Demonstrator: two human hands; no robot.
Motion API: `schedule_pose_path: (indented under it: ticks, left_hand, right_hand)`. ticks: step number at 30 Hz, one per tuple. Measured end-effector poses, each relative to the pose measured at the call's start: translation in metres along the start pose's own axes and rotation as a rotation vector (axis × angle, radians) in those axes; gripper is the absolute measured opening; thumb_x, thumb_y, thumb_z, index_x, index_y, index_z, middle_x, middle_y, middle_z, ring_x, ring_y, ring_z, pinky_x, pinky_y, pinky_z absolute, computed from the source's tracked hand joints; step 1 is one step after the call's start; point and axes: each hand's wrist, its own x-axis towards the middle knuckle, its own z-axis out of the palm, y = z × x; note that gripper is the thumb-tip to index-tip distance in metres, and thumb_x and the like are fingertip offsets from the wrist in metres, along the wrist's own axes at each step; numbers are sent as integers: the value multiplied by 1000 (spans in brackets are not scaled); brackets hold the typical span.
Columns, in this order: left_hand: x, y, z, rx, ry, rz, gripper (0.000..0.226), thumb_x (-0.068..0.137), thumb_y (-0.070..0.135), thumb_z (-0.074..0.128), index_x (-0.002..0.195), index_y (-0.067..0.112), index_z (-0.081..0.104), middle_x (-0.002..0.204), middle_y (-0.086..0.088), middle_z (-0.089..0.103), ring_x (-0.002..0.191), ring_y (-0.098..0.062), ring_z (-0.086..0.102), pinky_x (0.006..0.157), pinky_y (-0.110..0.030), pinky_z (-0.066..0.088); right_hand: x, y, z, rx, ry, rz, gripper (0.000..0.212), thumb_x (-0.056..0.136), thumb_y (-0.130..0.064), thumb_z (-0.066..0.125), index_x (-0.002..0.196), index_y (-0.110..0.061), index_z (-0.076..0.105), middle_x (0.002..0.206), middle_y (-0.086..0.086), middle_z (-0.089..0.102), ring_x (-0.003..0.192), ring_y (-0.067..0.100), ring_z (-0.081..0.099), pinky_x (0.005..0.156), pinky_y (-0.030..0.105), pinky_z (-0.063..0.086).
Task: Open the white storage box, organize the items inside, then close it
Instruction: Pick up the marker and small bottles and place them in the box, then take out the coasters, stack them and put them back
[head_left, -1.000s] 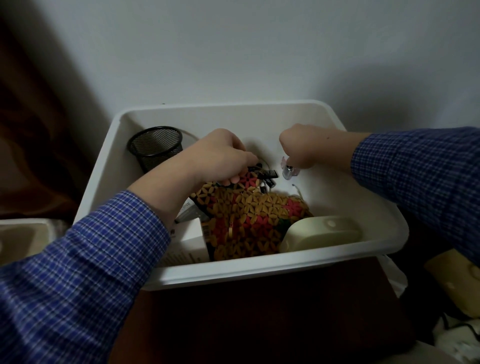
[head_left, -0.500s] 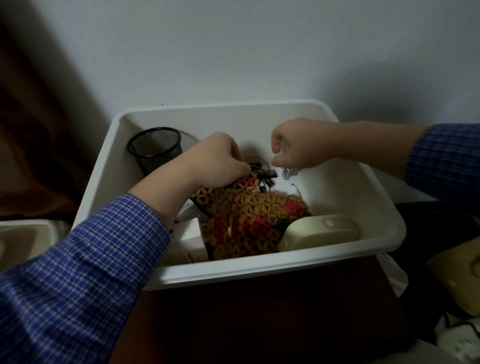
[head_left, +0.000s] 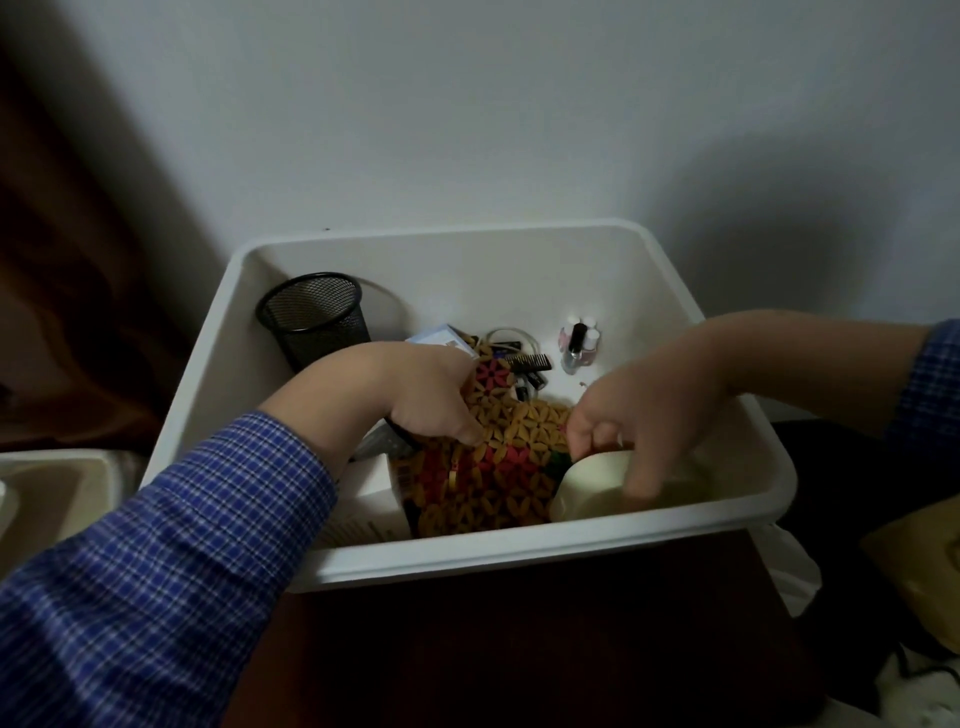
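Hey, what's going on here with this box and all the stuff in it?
A person in a blue checked shirt is sorting through an open white storage box. Both hands are down inside it: the left hand and the right hand each grip an edge of a colourful woven floral mat. A black mesh cup stands in the far left corner, small nail polish bottles stand near the back wall, and a cream case lies at the front right. No lid is on the box.

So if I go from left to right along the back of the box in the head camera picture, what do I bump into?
Black mesh cup → blue-and-white packet → black comb → little bottles. All lie inside the white box.
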Motion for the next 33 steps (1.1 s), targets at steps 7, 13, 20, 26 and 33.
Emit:
schedule_pose_path:
  ticks: [7,13,20,26,33]
  left_hand:
    - [0,-1,1,-44,1,15,48,91,50,63,122,13,63,118,-4,64,103,-21,61,75,-29,48]
    - [-20,-1,-20,-369,372,83,28,97,30,57,114,13,71,108,-2,72,92,-16,67,79,-28,52]
    - [-80,-53,-39,-892,401,259,43,82,35,74,116,9,67,105,-10,75,95,-27,71,82,-36,56]
    - [-109,-109,-50,-446,463,142,31,82,29,78,110,24,66,94,-7,71,80,-20,66,75,-32,53]
    - [-87,-100,-36,93,292,-110,18,88,25,63,103,18,70,90,0,69,83,-19,66,77,-36,57]
  right_hand:
    - [-10,-3,3,-196,284,6,28,85,-31,73,105,-16,62,100,1,67,93,19,65,86,38,55]
    - [-50,14,-17,387,600,-154,27,83,-44,76,98,-21,70,87,-15,74,82,4,70,72,33,55]
    - [-18,-34,-29,860,784,-414,42,87,-27,75,124,-8,66,94,1,80,81,19,77,64,31,62]
    - [39,-85,-45,750,761,-289,48,93,-38,70,132,-13,61,120,1,70,106,14,69,99,38,55]
    - [49,-30,-34,212,519,91,48,84,-5,69,130,-11,60,116,9,70,105,29,67,90,39,56]
